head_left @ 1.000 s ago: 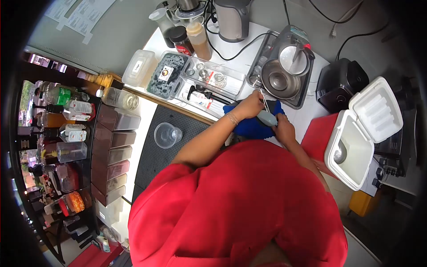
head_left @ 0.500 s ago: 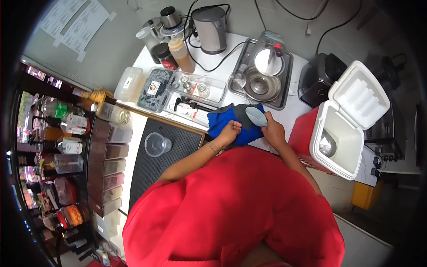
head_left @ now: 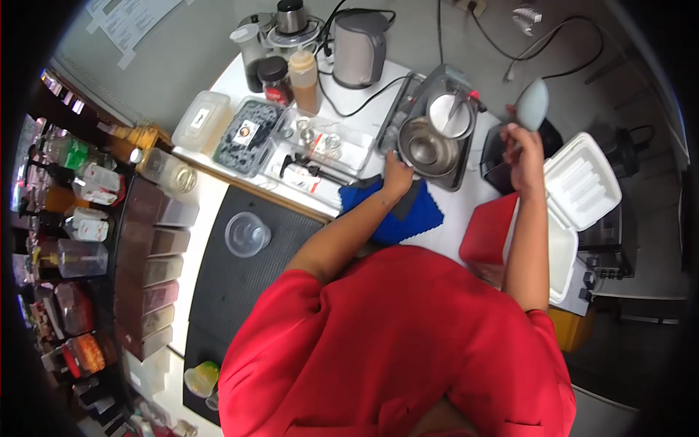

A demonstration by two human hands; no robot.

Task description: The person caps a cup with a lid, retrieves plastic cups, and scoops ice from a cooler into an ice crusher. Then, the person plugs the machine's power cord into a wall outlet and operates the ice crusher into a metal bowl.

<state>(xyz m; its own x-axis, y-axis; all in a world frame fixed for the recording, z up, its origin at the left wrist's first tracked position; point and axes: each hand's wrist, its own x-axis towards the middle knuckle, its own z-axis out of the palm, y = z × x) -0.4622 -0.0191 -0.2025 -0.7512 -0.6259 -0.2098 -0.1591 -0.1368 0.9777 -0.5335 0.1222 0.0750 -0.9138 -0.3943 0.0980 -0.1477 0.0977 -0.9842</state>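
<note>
A pale grey-blue scoop [head_left: 534,104] is raised in my right hand [head_left: 524,154], above the black appliance at the right. Its bowl points up and away from me. My left hand [head_left: 397,178] is at the near left edge of a metal tray [head_left: 456,180], fingers curled in beside a small clear cup [head_left: 390,138]. What those fingers hold, if anything, is hidden. Under my left wrist lies a blue and grey cloth [head_left: 408,218]. On the tray are a steel bowl [head_left: 428,149] and a clear jug [head_left: 449,115] with a round white top.
A red cooler [head_left: 486,229] with its white lid [head_left: 582,182] raised stands at the right. Clear containers [head_left: 251,135], a squeeze bottle [head_left: 303,76] and a kettle [head_left: 358,51] line the back. A plastic cup [head_left: 247,234] sits on the black mat [head_left: 244,291].
My right hand has lifted the scoop from over the cloth, up and to the right. My left hand has moved off the cloth toward the tray. The view has shifted slightly.
</note>
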